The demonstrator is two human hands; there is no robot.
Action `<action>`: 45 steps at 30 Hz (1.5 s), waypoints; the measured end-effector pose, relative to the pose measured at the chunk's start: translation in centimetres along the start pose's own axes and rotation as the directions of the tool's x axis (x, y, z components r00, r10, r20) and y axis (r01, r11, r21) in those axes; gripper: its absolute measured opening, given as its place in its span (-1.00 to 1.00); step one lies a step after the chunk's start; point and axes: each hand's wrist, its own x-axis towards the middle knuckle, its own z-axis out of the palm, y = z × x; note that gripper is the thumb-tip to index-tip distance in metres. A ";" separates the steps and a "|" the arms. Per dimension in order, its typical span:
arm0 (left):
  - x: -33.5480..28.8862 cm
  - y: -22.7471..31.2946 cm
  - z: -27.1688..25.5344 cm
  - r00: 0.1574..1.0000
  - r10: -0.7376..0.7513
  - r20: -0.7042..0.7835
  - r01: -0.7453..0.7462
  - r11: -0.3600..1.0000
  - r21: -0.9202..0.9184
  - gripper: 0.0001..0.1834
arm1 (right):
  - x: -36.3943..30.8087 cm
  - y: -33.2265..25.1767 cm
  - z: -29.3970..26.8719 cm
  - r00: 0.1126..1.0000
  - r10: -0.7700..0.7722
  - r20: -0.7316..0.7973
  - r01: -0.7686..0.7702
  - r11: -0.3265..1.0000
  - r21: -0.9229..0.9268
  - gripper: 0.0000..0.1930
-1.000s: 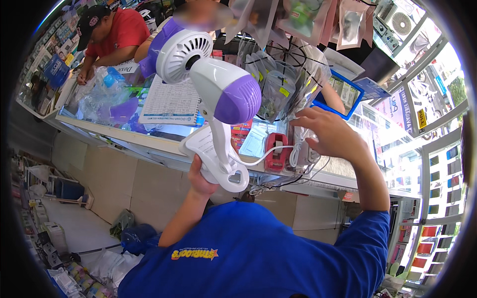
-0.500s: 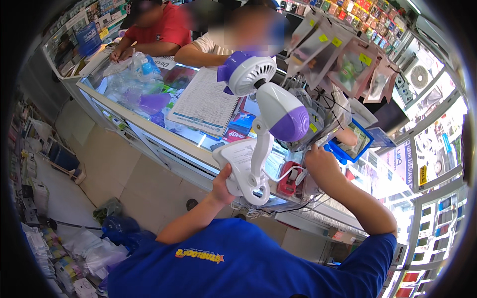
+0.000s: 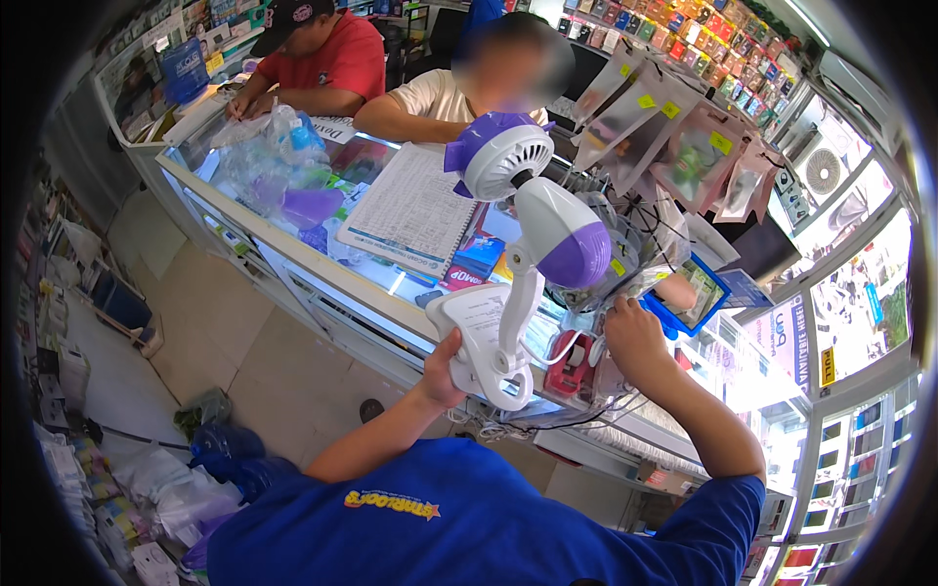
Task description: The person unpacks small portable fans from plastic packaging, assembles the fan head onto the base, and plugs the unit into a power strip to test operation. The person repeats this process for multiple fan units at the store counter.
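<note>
A white and purple clip fan (image 3: 547, 210) stands upright over the counter's near edge, tilted a little, its motor head turned to the far left. My left hand (image 3: 444, 371) is wrapped round the side of its white clip base (image 3: 477, 327). A thin white cord (image 3: 540, 357) runs from the fan toward my right hand (image 3: 633, 337). That hand is bent with its fingers closed, beside clear plastic packs and black cables. Whatever is in those fingers is hidden. Close by, a red tape dispenser (image 3: 571, 363) sits on the glass.
On the glass counter (image 3: 293, 264) lie a ruled notebook (image 3: 401, 210), small boxes (image 3: 477, 256) and plastic bags (image 3: 269, 161). A blue-framed tablet (image 3: 699, 293) stands at the right, another hand before it. Packets (image 3: 635, 117) hang above. Two people lean on the far side.
My view has shifted slightly, so the counter and fan sit a little lower in it. Both hands keep nearly the same places, the left still on the clip base.
</note>
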 end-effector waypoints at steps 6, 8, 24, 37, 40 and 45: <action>0.6 0.0 0.8 1.000 0.003 -0.016 -0.003 1.000 -0.002 -0.17 | -0.7 0.5 -0.8 0.999 0.029 0.030 -0.031 0.995 0.090 -0.77; 0.7 0.0 0.9 0.999 0.001 -0.039 -0.001 1.000 0.012 -0.16 | -0.8 0.5 -1.0 0.999 0.037 0.041 -0.041 0.991 0.124 -0.76; 2.0 -0.5 -0.7 0.984 -0.163 0.073 0.175 0.964 -0.202 -0.04 | -0.3 0.9 -0.4 0.999 -0.036 0.013 0.035 0.997 0.067 -0.80; 2.6 -0.7 -2.1 0.977 -0.208 0.051 0.214 0.953 -0.213 0.04 | -0.3 1.2 -0.6 0.998 -0.057 -0.034 0.060 0.993 0.099 -0.85; 2.8 -0.7 -2.0 0.976 -0.208 0.059 0.216 0.961 -0.174 0.06 | -0.3 1.2 -0.4 0.997 -0.059 -0.046 0.063 0.994 0.086 -0.86; 2.9 -0.5 -1.7 0.973 -0.207 0.104 0.218 0.971 -0.097 0.08 | -0.3 1.2 -0.2 0.998 -0.054 -0.030 0.057 0.993 0.106 -0.86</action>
